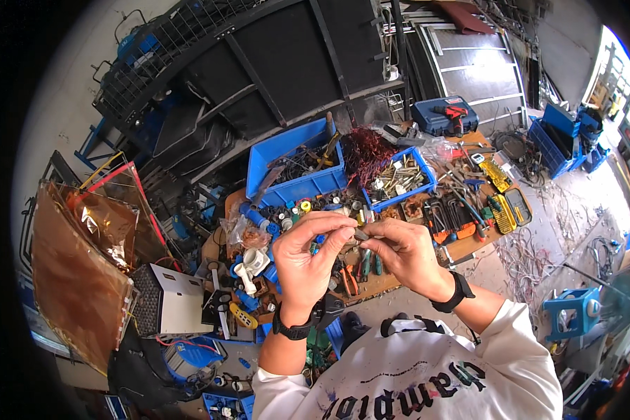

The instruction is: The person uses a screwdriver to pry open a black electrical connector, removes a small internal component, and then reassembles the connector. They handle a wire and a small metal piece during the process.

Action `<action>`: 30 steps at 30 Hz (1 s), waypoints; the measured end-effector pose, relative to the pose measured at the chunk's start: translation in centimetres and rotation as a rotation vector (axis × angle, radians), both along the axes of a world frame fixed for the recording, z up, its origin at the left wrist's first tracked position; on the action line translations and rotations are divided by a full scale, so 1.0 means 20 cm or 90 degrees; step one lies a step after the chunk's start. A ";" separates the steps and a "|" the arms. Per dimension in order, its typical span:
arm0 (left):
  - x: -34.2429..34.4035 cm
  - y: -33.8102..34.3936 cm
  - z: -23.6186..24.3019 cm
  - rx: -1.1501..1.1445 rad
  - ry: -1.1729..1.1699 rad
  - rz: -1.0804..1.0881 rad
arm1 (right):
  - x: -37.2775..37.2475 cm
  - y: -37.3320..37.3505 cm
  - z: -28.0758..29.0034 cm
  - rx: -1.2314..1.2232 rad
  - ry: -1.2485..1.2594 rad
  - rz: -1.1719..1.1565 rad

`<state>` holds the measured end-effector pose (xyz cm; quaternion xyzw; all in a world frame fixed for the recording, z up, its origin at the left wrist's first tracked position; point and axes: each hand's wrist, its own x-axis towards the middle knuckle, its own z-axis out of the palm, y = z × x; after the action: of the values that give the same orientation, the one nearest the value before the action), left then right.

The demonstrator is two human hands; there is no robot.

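Observation:
Both hands are raised over a cluttered wooden workbench (462, 245) and meet around a small dark grey part (359, 234), too small to identify. My left hand (308, 262) grips it between thumb and forefinger, and my right hand (404, 255) pinches it from the other side, partly hiding it. Below and between them lie orange-handled pliers (350, 280) and green-handled tools (367, 262). White plastic pipe fittings (248, 273) are left of my left hand.
A large blue bin (294, 192) and a tray of bolts (399, 178) stand behind, near a drill (455, 115) on a case. Tool sets (504, 213) lie right. A leaning brown panel (77, 273) is left, a fan (619, 301) right, blue bins (560, 147) back right.

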<state>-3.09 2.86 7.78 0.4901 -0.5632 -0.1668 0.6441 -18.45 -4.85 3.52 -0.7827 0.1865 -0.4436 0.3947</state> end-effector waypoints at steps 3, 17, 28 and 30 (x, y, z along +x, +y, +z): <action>-0.01 0.01 0.02 -0.048 -0.101 0.069 | 0.00 0.00 0.01 -0.010 0.006 -0.003; 0.01 0.05 0.00 -0.004 -0.075 -0.011 | 0.00 0.01 -0.03 -0.055 -0.005 -0.011; 0.01 0.06 -0.03 -0.042 -0.129 0.002 | -0.02 0.01 -0.03 -0.010 0.032 0.001; 0.03 0.05 -0.06 -0.047 -0.111 -0.029 | -0.02 0.01 -0.04 0.004 0.019 0.005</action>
<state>-2.53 3.84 6.59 0.4658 -0.6338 -0.1170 0.6063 -18.76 -4.67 2.72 -0.7885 0.1910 -0.4300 0.3960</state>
